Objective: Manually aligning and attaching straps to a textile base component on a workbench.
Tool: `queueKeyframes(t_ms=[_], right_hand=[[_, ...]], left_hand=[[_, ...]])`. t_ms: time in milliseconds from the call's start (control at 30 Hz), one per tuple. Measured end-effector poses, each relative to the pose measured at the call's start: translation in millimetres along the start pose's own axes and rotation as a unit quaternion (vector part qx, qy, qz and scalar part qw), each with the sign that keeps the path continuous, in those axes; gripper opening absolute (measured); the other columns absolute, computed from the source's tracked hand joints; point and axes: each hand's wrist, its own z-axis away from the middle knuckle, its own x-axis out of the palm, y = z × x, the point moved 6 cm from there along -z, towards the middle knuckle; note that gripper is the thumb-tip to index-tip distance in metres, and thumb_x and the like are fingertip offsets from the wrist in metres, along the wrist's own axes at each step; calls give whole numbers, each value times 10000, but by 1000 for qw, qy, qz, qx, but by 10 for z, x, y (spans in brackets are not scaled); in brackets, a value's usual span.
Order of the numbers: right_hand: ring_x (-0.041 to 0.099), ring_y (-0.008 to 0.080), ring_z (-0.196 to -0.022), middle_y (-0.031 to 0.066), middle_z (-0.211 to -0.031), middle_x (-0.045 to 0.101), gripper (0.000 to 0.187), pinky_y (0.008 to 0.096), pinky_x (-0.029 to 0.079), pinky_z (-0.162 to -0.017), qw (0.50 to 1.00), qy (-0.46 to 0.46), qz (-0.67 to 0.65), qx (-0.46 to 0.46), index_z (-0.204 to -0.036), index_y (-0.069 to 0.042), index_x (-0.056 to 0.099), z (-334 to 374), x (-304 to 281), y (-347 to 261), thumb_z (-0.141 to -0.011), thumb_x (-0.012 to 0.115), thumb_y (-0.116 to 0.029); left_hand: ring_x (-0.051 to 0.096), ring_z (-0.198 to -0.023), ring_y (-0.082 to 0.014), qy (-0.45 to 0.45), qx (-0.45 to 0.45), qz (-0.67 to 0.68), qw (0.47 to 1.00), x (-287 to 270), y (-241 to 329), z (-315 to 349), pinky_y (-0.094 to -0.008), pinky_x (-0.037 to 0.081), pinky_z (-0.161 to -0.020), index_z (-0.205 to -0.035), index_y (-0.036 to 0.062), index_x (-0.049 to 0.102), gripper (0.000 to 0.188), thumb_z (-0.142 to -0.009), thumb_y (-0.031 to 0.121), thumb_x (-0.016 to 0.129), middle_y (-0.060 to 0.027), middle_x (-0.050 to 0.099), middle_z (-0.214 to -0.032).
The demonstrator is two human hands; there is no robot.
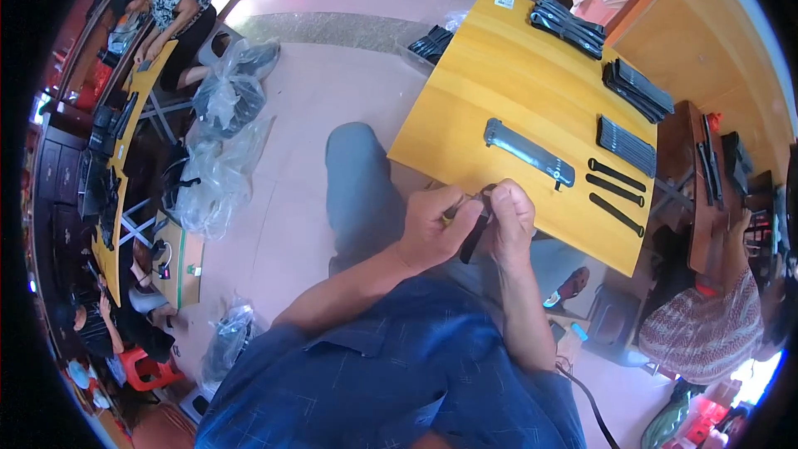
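Note:
My left hand (434, 223) and my right hand (511, 218) are close together above my lap, just off the near edge of the yellow table (465, 108). Both are closed on a black strap (473, 239), whose lower end hangs between them. A small yellow piece shows in my left fist, its kind hidden by the fingers. Beyond my hands, a long flat black pouch (529, 152) lies on the tabletop. To its right are three black straps with looped ends, the middle one (615, 189) roughly parallel to the others.
A stack of dark ribbed strips (627, 146) and two black bundles (637, 90) (567, 25) line the table's right side. A bin of black pieces (431, 44) stands past its left edge. Clear plastic bags (220, 175) lie on the floor at left. Other people sit at both sides.

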Motion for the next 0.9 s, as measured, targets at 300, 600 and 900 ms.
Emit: queueKeyframes(t_ms=[300, 600, 900], right_hand=[[483, 50, -656, -43, -735, 521, 290, 237, 423, -598, 976, 67, 171, -116, -868, -66, 577, -66, 20, -407, -1106, 544, -229], [578, 263, -608, 116, -697, 547, 168, 373, 452, -581, 860, 13, 431, -273, -806, -18, 592, 38, 324, -614, -931, 703, -37], [599, 347, -663, 144, -736, 562, 118, 424, 477, -618, 850, 1, 468, -243, -870, -12, 620, 201, 176, -543, -961, 678, -60]], left_hand=[[483, -566, -92, -1, -79, 84, 993, -101, -106, 98, -290, 387, -525, -787, 30, 588, 258, -996, 165, 657, -19, 541, -630], [476, -611, -52, -85, -177, 113, 974, -79, -117, -41, -246, 375, -536, -794, 48, 587, 308, -1013, 256, 648, 26, 515, -660], [462, -510, -82, -170, -296, 198, 919, 150, -272, 35, -262, 363, -480, -730, 79, 596, 360, -1045, 253, 595, 13, 515, -595]])
